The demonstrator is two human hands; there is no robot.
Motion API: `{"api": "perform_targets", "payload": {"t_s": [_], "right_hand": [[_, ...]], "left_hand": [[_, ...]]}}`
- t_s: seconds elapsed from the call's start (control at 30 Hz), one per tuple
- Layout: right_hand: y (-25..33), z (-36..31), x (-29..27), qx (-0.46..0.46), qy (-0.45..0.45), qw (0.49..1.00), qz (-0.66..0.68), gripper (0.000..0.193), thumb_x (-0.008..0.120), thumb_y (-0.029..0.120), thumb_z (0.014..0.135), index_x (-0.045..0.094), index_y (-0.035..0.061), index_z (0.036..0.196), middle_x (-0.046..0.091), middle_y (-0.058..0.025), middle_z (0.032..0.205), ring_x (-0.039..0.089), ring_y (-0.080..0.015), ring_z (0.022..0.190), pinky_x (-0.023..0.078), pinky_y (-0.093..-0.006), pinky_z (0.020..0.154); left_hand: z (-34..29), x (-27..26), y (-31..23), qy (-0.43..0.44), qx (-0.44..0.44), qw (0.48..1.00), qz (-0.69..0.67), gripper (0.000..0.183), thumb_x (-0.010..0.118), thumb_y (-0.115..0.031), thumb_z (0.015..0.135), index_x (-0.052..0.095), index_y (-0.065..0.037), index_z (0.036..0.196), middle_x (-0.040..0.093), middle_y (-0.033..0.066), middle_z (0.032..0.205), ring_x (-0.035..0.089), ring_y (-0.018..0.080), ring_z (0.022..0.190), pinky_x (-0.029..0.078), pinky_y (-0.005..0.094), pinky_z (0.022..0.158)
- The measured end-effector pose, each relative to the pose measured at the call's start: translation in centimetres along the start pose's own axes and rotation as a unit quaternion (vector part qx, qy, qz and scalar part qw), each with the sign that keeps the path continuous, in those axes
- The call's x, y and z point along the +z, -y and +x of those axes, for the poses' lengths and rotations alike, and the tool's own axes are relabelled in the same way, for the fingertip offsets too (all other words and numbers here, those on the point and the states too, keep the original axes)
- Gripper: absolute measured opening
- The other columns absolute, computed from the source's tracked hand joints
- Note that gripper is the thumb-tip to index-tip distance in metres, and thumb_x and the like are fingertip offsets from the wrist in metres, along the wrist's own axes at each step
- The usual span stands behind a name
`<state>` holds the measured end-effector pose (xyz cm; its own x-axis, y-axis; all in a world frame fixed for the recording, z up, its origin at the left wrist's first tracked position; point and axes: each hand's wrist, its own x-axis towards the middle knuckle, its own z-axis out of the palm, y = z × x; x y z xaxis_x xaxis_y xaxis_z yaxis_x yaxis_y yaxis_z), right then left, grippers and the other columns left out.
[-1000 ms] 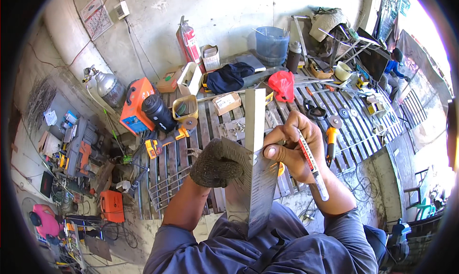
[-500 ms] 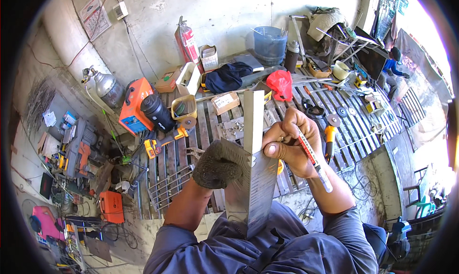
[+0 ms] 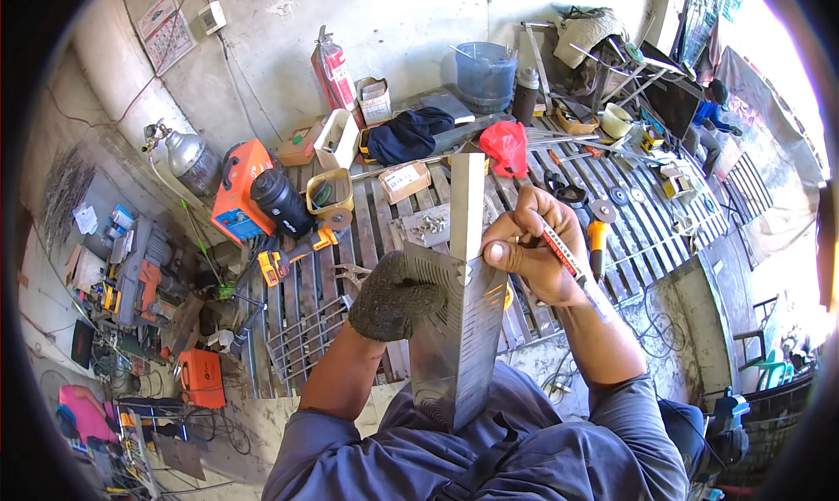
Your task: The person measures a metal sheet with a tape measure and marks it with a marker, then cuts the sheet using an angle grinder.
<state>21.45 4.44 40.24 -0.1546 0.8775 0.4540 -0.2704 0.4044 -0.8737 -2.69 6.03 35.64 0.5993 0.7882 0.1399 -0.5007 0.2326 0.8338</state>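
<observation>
A metal piece [image 3: 467, 208] is between the left hand [image 3: 391, 298] and the right hand [image 3: 546, 249], and the counter [image 3: 369, 206] spreads beyond the hands. On it, left of the hands, lies a grinder [image 3: 326, 237], with a bottle [image 3: 282, 204] past it and a machine [image 3: 241, 195] left of the bottle. Ahead of the left hand sits a box [image 3: 405, 179]; a bag [image 3: 504, 147] lies right of that, before a bucket [image 3: 485, 79]. Right of the hands is a second grinder [image 3: 598, 239].
</observation>
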Motion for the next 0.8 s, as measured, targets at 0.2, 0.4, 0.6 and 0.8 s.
{"api": "perform_targets", "payload": {"t_s": [0.2, 0.4, 0.6, 0.8], "right_hand": [[0.8, -0.1, 0.7, 0.022, -0.035, 0.999, 0.033, 0.049, 0.084, -0.001, 0.086, 0.038, 0.0155, 0.085, 0.074, -0.0084, 0.085, 0.058, -0.0056, 0.074, 0.045, -0.0226, 0.067], [1.0, -0.6, 0.5, 0.015, -0.042, 0.999, 0.015, 0.05, 0.085, -0.001, 0.085, 0.037, 0.0156, 0.084, 0.073, -0.0079, 0.083, 0.059, -0.0056, 0.074, 0.044, -0.0227, 0.067], [1.0, -1.0, 0.1, 0.002, -0.036, 0.999, 0.016, 0.05, 0.085, -0.001, 0.086, 0.037, 0.0151, 0.082, 0.072, -0.007, 0.082, 0.058, -0.0052, 0.075, 0.044, -0.0228, 0.066], [1.2, -1.0, 0.1, -0.002, -0.056, 0.998, 0.004, 0.053, 0.087, -0.003, 0.081, 0.037, 0.0169, 0.08, 0.07, -0.0078, 0.077, 0.055, -0.0055, 0.067, 0.04, -0.0218, 0.06]], "left_hand": [[0.1, -0.2, 0.4, 0.017, -0.013, 1.0, 0.003, 0.034, 0.083, -0.006, 0.082, 0.075, 0.002, 0.115, 0.077, 0.0096, 0.102, 0.073, 0.017, 0.088, 0.06, 0.0321, 0.076], [0.3, 0.3, 0.4, 0.018, -0.032, 0.999, -0.034, 0.035, 0.083, -0.003, 0.082, 0.074, 0.003, 0.115, 0.077, 0.0102, 0.103, 0.074, 0.0183, 0.087, 0.06, 0.0318, 0.076], [0.6, -0.2, 1.4, 0.026, -0.012, 1.0, -0.007, 0.037, 0.082, -0.003, 0.082, 0.072, 0.003, 0.118, 0.077, 0.0107, 0.105, 0.074, 0.0185, 0.089, 0.06, 0.0317, 0.076], [1.0, -0.4, 1.6, 0.025, -0.021, 0.999, 0.002, 0.035, 0.082, -0.004, 0.084, 0.073, 0.002, 0.117, 0.076, 0.0098, 0.104, 0.073, 0.018, 0.089, 0.06, 0.0314, 0.076]]}}
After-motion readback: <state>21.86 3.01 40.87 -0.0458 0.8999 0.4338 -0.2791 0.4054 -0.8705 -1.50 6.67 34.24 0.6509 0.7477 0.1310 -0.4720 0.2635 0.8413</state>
